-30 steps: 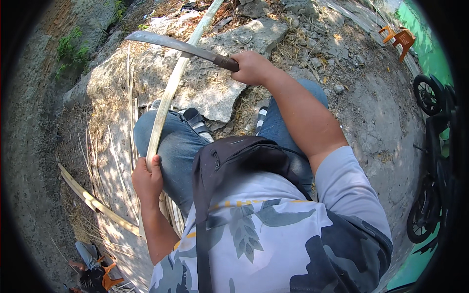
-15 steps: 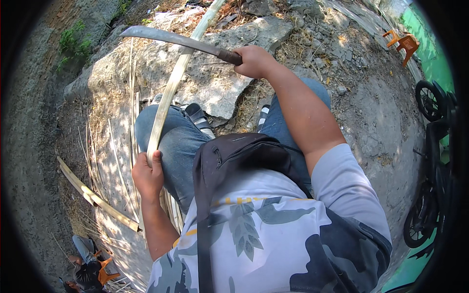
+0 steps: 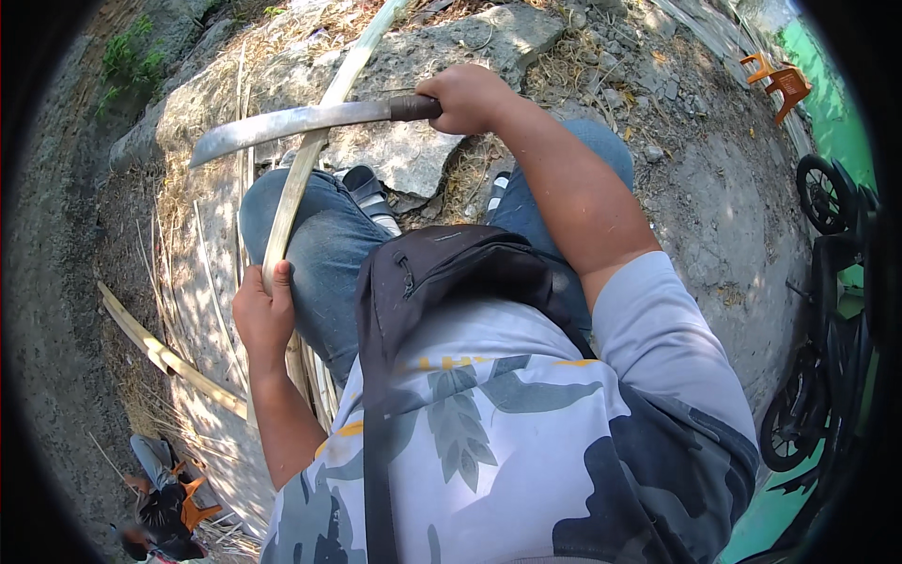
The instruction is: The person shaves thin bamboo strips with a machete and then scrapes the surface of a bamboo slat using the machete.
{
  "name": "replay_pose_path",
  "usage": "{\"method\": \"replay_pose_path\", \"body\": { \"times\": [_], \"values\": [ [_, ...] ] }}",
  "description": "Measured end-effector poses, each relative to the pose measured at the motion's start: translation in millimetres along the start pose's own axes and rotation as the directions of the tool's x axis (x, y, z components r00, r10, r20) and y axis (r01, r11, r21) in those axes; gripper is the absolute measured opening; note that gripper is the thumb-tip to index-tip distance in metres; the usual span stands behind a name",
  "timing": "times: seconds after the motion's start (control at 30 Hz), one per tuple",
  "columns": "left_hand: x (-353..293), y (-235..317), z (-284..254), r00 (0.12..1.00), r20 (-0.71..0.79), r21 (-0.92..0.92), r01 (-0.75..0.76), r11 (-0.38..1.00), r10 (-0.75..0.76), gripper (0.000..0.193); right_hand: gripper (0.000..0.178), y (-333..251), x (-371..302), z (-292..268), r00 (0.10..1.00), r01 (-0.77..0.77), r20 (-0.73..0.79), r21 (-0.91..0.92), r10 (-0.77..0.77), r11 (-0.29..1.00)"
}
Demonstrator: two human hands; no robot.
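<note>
A long pale bamboo strip [image 3: 299,183] slants from my left hand [image 3: 263,308] past my left knee and up beyond the top of the view. My left fingers and thumb are closed round its near end. In my right hand [image 3: 467,99] is the dark wrapped handle of a machete [image 3: 282,125]. Its broad, slightly curved blade points left and crosses the strip above my left knee. At the crossing the blade covers a short part of the strip; whether the edge bites into it I cannot tell.
A big flat rock slab [image 3: 404,155] lies beyond my feet. Split bamboo [image 3: 174,362] and thin strips are on the ground at left. At lower left a person [image 3: 162,498] sits on an orange chair [image 3: 195,508]. A motorbike [image 3: 817,329] and an orange plastic chair [image 3: 778,85] stand at right.
The machete has come nearer to me and left along the strip, its tip swinging lower and its flat now showing more. My left hand still grips the strip.
</note>
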State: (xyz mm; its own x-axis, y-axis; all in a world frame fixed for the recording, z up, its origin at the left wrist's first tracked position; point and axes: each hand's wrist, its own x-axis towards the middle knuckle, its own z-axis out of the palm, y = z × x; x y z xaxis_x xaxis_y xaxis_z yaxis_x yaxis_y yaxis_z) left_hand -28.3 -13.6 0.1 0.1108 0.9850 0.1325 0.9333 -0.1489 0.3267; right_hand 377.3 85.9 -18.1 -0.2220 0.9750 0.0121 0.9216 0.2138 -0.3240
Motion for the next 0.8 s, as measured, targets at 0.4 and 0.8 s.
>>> {"method": "replay_pose_path", "body": {
  "times": [0.4, 0.8],
  "values": [
    [-3, 2, 7, 0.999, 0.008, -0.082, 0.051, 0.995, -0.051, 0.052, 0.019, -30, -17, -4, 0.987, 0.157, -0.019, 0.014, -0.157, 0.987],
    [-1, -3, 10, 1.000, -0.016, -0.164, -0.002, 0.987, -0.001, 0.055, 0.030, 33, -9, -15, 0.921, -0.331, -0.097, 0.314, 0.377, 0.890]
  ]
}}
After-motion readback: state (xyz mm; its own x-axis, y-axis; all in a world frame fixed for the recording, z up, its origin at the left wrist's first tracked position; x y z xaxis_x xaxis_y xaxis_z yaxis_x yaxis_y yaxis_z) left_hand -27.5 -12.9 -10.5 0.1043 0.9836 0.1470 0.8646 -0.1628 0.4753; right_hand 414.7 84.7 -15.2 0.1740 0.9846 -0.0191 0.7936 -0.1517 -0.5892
